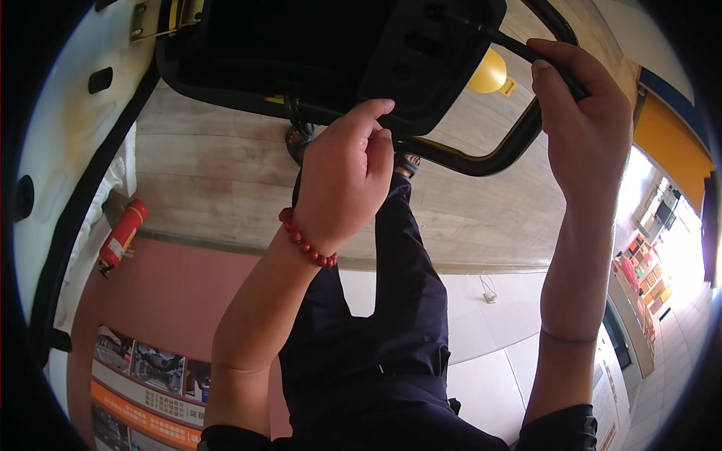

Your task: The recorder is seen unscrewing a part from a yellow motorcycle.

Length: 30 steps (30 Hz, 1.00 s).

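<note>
- Slender black tool: saw it slanting from the right hand over the right part of the black housing; found thumb and fingers closed round its handle.
- Could not make out its tip, lost against the housing's dark recesses, nor judge any contact there.
- Saw the left hand, with a red bead bracelet at the wrist, by the housing's lower edge, index finger reaching forward, thumb slightly apart; could not tell its grip, with the remaining fingers out of sight.
- Found the housing cut off at the top, its inside nearly solid black.
- Traced a black tubular bar round the housing's right and lower sides, likewise cut off above.
- Glimpsed a yellow rounded object right of the housing, partly covered.
- Noted pale wood-look flooring beneath the housing.
- Saw a white panel left of the housing, and a red fire extinguisher to its lower left.
- Found a reddish panel with printed pictures farther below the housing.
- Saw an orange band far right of the housing, near blurred, glare-washed room details.
</note>
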{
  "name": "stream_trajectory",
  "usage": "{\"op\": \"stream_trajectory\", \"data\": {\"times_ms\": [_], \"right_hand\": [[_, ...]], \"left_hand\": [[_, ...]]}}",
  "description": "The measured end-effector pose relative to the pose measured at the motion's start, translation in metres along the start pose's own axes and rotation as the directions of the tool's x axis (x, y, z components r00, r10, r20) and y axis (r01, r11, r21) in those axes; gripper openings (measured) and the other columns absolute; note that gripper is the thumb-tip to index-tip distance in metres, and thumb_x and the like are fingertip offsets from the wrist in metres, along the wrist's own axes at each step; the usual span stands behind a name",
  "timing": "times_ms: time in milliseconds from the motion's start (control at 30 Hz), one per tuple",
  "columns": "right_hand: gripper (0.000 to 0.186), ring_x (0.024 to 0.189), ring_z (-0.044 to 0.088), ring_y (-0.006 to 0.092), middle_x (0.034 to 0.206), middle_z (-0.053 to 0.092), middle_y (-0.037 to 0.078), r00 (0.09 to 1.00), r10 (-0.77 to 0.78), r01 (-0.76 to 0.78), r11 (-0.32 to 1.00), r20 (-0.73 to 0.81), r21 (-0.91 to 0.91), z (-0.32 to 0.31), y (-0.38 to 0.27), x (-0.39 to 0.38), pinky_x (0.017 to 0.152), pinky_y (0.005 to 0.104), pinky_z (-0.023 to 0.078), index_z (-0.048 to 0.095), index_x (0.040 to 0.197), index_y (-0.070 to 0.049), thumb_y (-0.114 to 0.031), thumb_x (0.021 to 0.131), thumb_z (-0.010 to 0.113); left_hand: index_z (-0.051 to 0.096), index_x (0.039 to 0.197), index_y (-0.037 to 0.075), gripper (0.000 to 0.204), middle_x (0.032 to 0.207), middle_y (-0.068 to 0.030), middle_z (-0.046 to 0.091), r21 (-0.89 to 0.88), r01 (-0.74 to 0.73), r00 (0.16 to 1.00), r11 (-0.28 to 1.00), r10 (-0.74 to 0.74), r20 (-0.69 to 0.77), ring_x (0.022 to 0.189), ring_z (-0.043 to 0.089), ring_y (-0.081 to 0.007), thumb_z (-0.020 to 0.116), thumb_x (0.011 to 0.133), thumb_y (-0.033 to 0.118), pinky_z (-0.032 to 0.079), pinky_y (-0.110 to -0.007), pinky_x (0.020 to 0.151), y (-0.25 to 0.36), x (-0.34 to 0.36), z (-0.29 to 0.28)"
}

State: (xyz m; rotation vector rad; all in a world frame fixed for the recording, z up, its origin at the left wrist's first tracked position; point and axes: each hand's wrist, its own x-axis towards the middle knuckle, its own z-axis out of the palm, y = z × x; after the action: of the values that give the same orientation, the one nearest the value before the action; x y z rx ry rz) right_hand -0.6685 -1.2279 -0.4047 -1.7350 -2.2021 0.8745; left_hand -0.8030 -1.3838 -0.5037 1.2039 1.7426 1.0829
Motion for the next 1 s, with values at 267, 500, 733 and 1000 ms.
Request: {"op": "stream_trajectory", "data": {"times_ms": [267,500,733,1000], "right_hand": [[0.025,0.060,0.051,0.0052,0.067,0.059,0.002,0.993,0.111,-0.115,0.979,0.031,0.170,-0.003,0.008,-0.013,0.054,0.0217,0.039,0.065,0.103,0.001,-0.013,0.082,0.058],[0.025,0.057,0.050,0.0060,0.069,0.059,0.003,0.980,0.198,-0.165,0.878,-0.027,0.449,-0.010,0.023,-0.028,0.050,0.0206,0.038,0.064,0.102,0.003,-0.011,0.083,0.059],[0.026,0.057,0.047,0.0098,0.071,0.055,0.009,0.940,0.342,-0.192,0.506,0.009,0.841,-0.011,0.054,-0.063,0.049,0.0229,0.038,0.057,0.107,0.010,-0.003,0.085,0.052],[0.027,0.057,0.044,0.0097,0.070,0.052,0.008,0.912,0.395,-0.237,0.278,0.114,0.931,-0.010,0.072,-0.096,0.049,0.0230,0.038,0.054,0.109,0.011,0.000,0.086,0.048]], "left_hand": [[0.064,0.098,0.003,0.016,0.076,-0.0088,0.062,0.309,-0.292,0.938,0.905,0.334,-0.092,0.061,0.058,-0.0172,0.058,0.084,0.001,0.046,-0.026,0.056,0.017,0.045,-0.012],[0.063,0.097,0.002,0.020,0.086,-0.0163,0.060,0.497,-0.311,0.950,0.810,0.288,0.124,0.084,0.058,-0.0323,0.062,0.078,0.007,0.049,-0.035,0.075,0.037,0.109,-0.024],[0.052,0.098,0.002,0.029,0.089,-0.0183,0.053,0.529,-0.312,0.911,0.789,0.407,-0.070,0.087,0.054,-0.0358,0.065,0.073,0.002,0.046,-0.039,0.078,0.032,0.105,-0.002],[0.065,0.086,0.001,0.014,0.079,-0.0155,0.057,0.583,-0.338,0.880,0.739,0.468,-0.084,0.074,0.058,-0.0330,0.056,0.077,-0.004,0.050,-0.038,0.067,0.039,0.114,-0.003]]}}
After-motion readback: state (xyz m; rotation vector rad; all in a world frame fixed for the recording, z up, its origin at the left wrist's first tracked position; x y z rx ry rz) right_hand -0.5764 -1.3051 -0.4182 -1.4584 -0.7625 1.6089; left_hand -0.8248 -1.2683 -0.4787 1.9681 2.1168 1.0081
